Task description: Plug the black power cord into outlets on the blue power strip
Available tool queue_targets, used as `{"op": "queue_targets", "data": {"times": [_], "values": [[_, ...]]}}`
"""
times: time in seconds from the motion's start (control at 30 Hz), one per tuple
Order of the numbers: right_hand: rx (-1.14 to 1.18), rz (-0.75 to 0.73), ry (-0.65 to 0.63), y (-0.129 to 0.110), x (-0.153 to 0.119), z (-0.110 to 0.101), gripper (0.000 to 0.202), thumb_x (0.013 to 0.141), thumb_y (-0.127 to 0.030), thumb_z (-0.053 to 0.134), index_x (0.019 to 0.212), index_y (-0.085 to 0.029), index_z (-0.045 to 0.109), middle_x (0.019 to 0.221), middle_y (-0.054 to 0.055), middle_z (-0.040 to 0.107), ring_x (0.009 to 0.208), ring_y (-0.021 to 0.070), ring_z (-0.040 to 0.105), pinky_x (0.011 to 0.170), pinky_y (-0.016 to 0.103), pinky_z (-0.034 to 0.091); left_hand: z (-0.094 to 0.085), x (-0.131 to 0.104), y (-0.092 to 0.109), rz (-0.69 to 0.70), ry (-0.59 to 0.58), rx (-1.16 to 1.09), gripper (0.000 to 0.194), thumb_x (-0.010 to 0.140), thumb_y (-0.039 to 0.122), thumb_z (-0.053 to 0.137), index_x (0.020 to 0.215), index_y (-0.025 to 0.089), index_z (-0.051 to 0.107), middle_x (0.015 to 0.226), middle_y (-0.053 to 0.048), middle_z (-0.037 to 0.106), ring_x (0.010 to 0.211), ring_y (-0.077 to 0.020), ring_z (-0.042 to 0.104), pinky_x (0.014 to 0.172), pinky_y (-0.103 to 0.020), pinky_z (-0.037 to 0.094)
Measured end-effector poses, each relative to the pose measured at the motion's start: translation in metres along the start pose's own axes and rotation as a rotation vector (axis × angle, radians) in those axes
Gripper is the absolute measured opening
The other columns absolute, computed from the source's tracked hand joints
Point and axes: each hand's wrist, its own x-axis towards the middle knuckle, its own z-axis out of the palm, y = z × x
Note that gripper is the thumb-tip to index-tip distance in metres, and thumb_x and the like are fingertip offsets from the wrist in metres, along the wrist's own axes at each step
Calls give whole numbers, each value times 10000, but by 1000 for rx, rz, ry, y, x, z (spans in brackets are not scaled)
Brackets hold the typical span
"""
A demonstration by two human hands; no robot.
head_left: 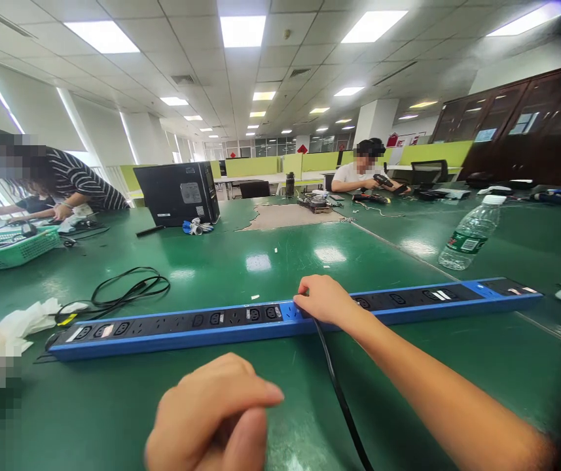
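A long blue and black power strip (172,337) lies across the green table, its row of sockets facing up. My right hand (324,297) is closed over the middle of it, gripping the plug of a black power cord (335,386). The plug itself is hidden by my fingers, so I cannot tell how deep it sits in a socket. From there the cord runs down toward the near edge of the view. My left hand (211,415) hovers in front of the strip, fingers curled, with nothing visible in it.
Behind the strip's left end lies a coiled black cable (130,288). A plastic water bottle (471,232) stands at the right. Farther back are a black computer case (177,194) and a green basket (15,250). Two people work at the table's far sides.
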Motion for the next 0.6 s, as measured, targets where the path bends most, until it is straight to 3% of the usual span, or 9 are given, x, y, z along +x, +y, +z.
{"op": "queue_targets", "data": {"times": [0.07,0.13,0.33,0.6], "values": [[-3,4,2,0,0,0,165,794,-270,584,858,-208,723,924,41,746,819,175,642,633,257,380,17,21,3,46,19,6,163,855,159,597,747,227,698,504,54,593,405,-75,489,434,-201,410],[-6,3,4,0,0,0,164,790,-271,590,857,-212,727,926,40,748,810,172,642,636,256,382,27,30,-1,46,7,84,199,843,138,596,662,191,657,488,51,582,396,-60,457,417,-181,356],[-9,-10,16,2,2,2,155,785,-266,602,840,-208,734,916,48,752,798,175,647,641,262,386,33,25,-28,5,-119,142,265,882,197,545,640,154,643,482,34,564,382,-56,389,406,-185,308],[-18,0,32,3,4,3,161,779,-275,604,835,-208,739,916,50,753,815,186,649,636,268,386,40,23,-56,-100,-212,176,285,892,225,545,628,149,619,461,65,416,424,-57,341,445,-186,278]]}}
